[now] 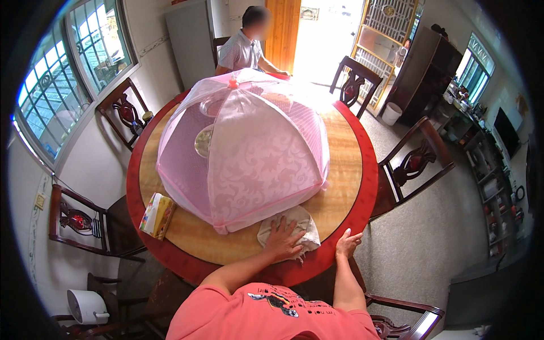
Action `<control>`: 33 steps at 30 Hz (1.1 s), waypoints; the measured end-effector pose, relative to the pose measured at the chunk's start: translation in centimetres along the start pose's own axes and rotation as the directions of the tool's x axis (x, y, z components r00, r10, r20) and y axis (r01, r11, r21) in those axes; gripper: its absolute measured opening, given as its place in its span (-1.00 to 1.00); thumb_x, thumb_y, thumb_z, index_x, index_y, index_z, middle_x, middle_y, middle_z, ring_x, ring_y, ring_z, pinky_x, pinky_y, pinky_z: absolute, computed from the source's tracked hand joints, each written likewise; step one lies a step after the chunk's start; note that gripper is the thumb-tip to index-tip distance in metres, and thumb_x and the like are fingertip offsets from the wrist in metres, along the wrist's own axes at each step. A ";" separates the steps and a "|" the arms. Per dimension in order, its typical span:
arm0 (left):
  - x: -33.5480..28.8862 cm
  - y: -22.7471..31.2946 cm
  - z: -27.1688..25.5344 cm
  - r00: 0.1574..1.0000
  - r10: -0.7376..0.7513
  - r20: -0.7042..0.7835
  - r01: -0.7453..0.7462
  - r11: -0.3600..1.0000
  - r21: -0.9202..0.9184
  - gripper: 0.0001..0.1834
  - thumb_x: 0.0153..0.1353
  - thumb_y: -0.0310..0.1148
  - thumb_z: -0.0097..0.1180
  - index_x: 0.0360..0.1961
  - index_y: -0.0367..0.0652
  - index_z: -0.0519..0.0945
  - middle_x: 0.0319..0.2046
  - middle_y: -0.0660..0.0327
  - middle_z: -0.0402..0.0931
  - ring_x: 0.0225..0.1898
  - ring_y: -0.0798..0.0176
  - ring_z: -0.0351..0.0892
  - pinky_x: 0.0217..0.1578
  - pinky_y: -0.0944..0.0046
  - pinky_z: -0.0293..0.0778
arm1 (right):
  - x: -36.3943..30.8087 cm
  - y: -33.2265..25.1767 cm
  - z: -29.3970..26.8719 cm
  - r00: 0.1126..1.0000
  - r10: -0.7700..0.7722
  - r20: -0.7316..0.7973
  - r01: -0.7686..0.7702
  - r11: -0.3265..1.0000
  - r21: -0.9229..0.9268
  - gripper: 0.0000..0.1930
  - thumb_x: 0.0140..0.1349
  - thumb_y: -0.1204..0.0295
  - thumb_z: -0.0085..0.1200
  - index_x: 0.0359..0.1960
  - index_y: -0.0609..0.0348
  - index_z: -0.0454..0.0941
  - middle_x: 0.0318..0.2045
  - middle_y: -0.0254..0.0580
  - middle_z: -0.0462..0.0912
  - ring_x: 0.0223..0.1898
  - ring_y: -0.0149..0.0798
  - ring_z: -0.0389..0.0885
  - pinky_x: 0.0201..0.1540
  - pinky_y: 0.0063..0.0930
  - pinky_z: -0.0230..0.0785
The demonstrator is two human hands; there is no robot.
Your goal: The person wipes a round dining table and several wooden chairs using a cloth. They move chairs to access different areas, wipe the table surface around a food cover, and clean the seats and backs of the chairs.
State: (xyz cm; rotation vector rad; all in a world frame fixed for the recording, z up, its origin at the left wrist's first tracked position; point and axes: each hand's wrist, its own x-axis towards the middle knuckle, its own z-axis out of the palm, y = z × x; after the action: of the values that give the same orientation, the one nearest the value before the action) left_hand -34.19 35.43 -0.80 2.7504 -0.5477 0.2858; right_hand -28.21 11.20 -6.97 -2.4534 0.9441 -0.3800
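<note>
A white cloth [311, 226] lies crumpled on the near part of the round table [345, 170], which has a wood-grain top and a red rim. My left hand [283, 241] rests flat on the cloth, fingers spread, pressing it against the tabletop. At the table's near right edge, my right hand [348, 245] leans against the red rim with its fingers stretched out and holding nothing. Just beyond the cloth stands a pink mesh food cover [258, 158], opened like a tent. Through its netting, dishes [203, 140] show dimly.
A tissue pack [157, 216] lies near the table's left edge. Dark wooden chairs [416, 164] surround the table. Another person [241, 54] sits at the far side. A white bin [391, 114] stands on the floor toward the bright doorway.
</note>
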 end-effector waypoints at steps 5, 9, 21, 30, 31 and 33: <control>-0.3 -1.0 0.2 0.999 -0.019 0.038 0.017 0.999 0.030 -0.47 0.06 0.05 0.02 0.09 0.21 0.45 0.17 0.08 0.22 0.27 -0.16 0.03 0.09 -0.40 0.00 | 0.1 -0.3 -0.1 0.999 0.008 0.034 -0.008 1.000 0.008 -0.29 0.27 0.00 -0.23 0.22 0.36 -0.06 -0.01 0.36 0.29 -0.15 0.25 0.49 -0.20 -0.02 0.42; -3.8 -3.4 -1.1 0.997 -0.067 0.038 0.064 0.996 0.070 -0.47 0.05 0.04 0.03 0.08 0.20 0.46 0.16 0.10 0.24 0.20 -0.07 0.18 0.11 -0.29 0.07 | 0.0 0.2 0.2 1.000 -0.002 -0.006 0.002 1.000 -0.003 -0.29 0.27 0.00 -0.23 0.22 0.36 -0.06 -0.02 0.36 0.30 -0.16 0.24 0.49 -0.23 -0.04 0.43; -21.4 -9.0 -8.1 0.695 -0.711 -0.107 0.717 0.673 0.183 -0.44 0.07 0.04 0.00 0.11 0.10 0.43 0.24 0.02 0.12 0.26 -0.18 0.05 0.14 -0.35 -0.06 | -0.2 -0.1 -0.5 0.998 0.015 0.065 -0.016 1.000 0.012 -0.27 0.27 -0.01 -0.26 0.24 0.37 -0.09 0.02 0.36 0.26 -0.17 0.26 0.49 -0.23 -0.01 0.42; -24.1 -4.9 -4.8 0.471 -0.826 -0.310 0.880 0.463 0.103 -0.39 0.08 0.01 0.00 0.15 0.00 0.35 0.23 -0.14 0.07 0.26 -0.34 -0.06 0.01 -0.45 0.05 | 0.1 0.3 0.2 0.998 0.017 0.064 -0.017 1.000 0.006 -0.27 0.28 -0.02 -0.28 0.26 0.34 -0.11 0.05 0.33 0.25 -0.16 0.24 0.50 -0.21 0.00 0.42; -24.4 -4.3 -4.1 0.513 -0.811 -0.282 0.858 0.483 0.172 -0.37 0.08 0.01 0.00 0.16 -0.02 0.33 0.22 -0.17 0.06 0.25 -0.37 -0.06 0.00 -0.45 0.07 | 0.1 0.3 0.1 0.997 0.021 0.071 -0.022 1.000 0.009 -0.27 0.28 -0.02 -0.28 0.26 0.33 -0.11 0.05 0.33 0.25 -0.15 0.25 0.50 -0.21 0.00 0.42; -23.5 -1.7 -3.6 0.590 -0.778 -0.215 0.797 0.519 0.309 -0.34 0.08 0.02 -0.01 0.18 -0.06 0.30 0.21 -0.23 0.05 0.24 -0.42 -0.08 -0.03 -0.46 0.09 | 0.0 0.2 0.1 0.998 0.014 0.060 -0.015 1.000 0.012 -0.28 0.28 -0.01 -0.27 0.25 0.35 -0.10 0.04 0.33 0.26 -0.16 0.25 0.50 -0.20 -0.01 0.42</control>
State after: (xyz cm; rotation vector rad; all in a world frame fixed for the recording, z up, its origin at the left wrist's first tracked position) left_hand -55.24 46.12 -3.88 2.9827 0.9111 0.2337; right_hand -28.29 11.04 -7.13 -2.4310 0.9314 -0.3049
